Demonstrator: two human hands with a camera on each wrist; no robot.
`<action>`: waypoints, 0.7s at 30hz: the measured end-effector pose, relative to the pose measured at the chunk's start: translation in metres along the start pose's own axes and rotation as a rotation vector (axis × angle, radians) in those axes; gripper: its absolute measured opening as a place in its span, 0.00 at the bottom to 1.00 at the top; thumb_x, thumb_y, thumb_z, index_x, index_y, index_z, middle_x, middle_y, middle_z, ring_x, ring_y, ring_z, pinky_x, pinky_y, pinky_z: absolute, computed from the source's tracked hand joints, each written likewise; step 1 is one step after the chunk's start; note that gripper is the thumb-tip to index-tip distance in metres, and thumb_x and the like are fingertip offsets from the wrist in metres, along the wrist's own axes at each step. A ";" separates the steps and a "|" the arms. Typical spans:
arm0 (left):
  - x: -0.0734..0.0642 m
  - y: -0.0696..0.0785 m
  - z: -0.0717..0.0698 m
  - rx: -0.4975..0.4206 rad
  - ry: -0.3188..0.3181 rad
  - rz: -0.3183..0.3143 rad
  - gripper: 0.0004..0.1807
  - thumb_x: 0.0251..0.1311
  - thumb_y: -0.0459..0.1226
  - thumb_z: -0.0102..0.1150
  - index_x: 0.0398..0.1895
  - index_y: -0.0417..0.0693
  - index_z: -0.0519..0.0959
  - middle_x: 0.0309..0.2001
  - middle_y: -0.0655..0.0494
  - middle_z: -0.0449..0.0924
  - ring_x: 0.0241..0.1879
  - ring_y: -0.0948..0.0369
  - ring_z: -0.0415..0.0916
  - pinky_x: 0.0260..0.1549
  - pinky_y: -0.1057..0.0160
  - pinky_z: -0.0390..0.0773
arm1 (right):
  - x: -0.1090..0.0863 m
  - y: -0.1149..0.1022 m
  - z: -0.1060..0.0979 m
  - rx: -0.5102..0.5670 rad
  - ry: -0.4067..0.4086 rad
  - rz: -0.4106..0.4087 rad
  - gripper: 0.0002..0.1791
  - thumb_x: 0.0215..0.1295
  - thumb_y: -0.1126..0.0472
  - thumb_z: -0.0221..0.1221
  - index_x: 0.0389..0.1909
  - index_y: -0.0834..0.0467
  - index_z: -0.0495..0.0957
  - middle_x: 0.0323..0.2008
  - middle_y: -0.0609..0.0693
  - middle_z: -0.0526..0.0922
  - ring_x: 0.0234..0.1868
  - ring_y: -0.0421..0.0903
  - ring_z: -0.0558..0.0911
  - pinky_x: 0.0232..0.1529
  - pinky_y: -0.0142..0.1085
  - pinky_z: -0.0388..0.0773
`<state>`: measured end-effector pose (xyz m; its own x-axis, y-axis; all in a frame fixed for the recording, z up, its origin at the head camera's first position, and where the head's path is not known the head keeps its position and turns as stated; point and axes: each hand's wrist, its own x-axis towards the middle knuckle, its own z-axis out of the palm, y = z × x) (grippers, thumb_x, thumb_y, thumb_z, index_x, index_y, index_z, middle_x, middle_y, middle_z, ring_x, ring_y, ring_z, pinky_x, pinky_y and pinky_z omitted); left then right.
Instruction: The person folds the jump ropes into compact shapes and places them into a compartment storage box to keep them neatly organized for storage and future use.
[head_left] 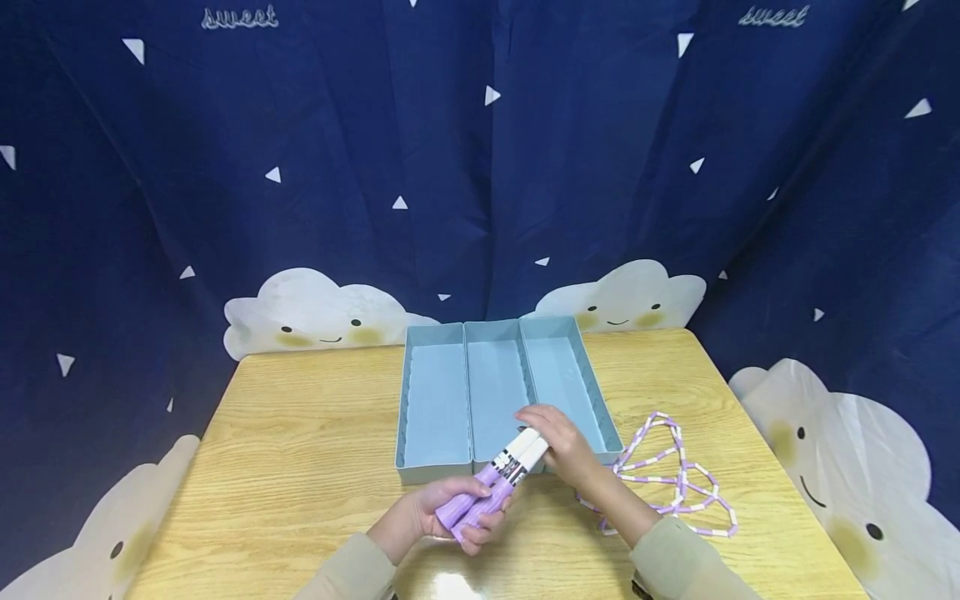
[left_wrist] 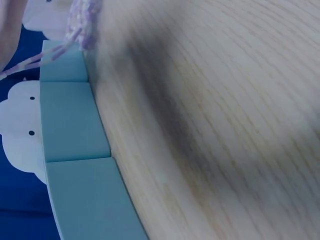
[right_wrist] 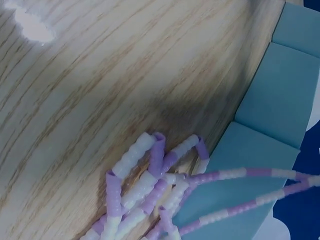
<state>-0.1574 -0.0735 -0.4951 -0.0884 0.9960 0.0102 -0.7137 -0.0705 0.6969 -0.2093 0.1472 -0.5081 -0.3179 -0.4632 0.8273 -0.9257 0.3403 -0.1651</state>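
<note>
In the head view my left hand (head_left: 457, 510) grips two jump rope handles (head_left: 491, 485) side by side, fingers curled round their purple grips. Their white ends, with a dark patterned band below, point up and to the right. At those ends is my right hand (head_left: 558, 442), its fingers bent over them. The beaded purple and white rope (head_left: 681, 475) lies in loose loops on the table beneath my right forearm. Close up in the right wrist view, the rope (right_wrist: 135, 192) is bunched, and two strands run off across the blue bins. Neither wrist view shows what the fingers grasp.
Three light blue bins stand side by side at the table's back middle: a left bin (head_left: 435, 471), a middle bin (head_left: 498, 358) and a right bin (head_left: 558, 350). The wooden table (head_left: 300, 450) ends at a dark blue curtain (head_left: 450, 150) with cloud prints.
</note>
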 end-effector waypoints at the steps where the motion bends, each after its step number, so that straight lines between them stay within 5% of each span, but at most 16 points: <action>1: 0.000 0.000 0.000 0.004 0.000 -0.005 0.15 0.59 0.51 0.48 0.42 0.54 0.62 0.24 0.65 0.61 0.18 0.71 0.58 0.19 0.75 0.57 | -0.001 0.000 0.000 0.039 0.005 0.043 0.22 0.43 0.75 0.55 0.45 0.69 0.72 0.41 0.58 0.78 0.42 0.53 0.78 0.55 0.32 0.71; 7: 0.000 0.004 0.003 0.027 -0.003 -0.018 0.17 0.57 0.52 0.49 0.42 0.54 0.62 0.24 0.66 0.61 0.18 0.71 0.57 0.18 0.75 0.57 | -0.002 -0.007 0.001 0.224 0.042 0.289 0.25 0.45 0.83 0.56 0.48 0.70 0.67 0.36 0.58 0.77 0.36 0.53 0.79 0.45 0.31 0.77; 15: 0.003 0.006 0.009 0.022 -0.012 0.000 0.16 0.57 0.51 0.50 0.41 0.54 0.62 0.24 0.65 0.61 0.18 0.70 0.57 0.18 0.76 0.57 | 0.015 -0.025 -0.002 0.325 0.144 0.363 0.21 0.41 0.88 0.52 0.41 0.76 0.66 0.27 0.59 0.74 0.30 0.44 0.76 0.36 0.24 0.75; 21: 0.003 0.008 0.010 0.019 -0.032 0.021 0.17 0.57 0.52 0.50 0.42 0.54 0.62 0.24 0.65 0.62 0.19 0.71 0.57 0.18 0.76 0.57 | 0.018 -0.036 -0.006 0.419 0.152 0.511 0.18 0.45 0.88 0.47 0.40 0.76 0.66 0.26 0.64 0.73 0.27 0.31 0.71 0.26 0.23 0.73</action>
<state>-0.1565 -0.0705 -0.4825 -0.0808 0.9956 0.0484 -0.6988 -0.0912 0.7095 -0.1808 0.1315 -0.4847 -0.7329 -0.1980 0.6509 -0.6775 0.1257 -0.7247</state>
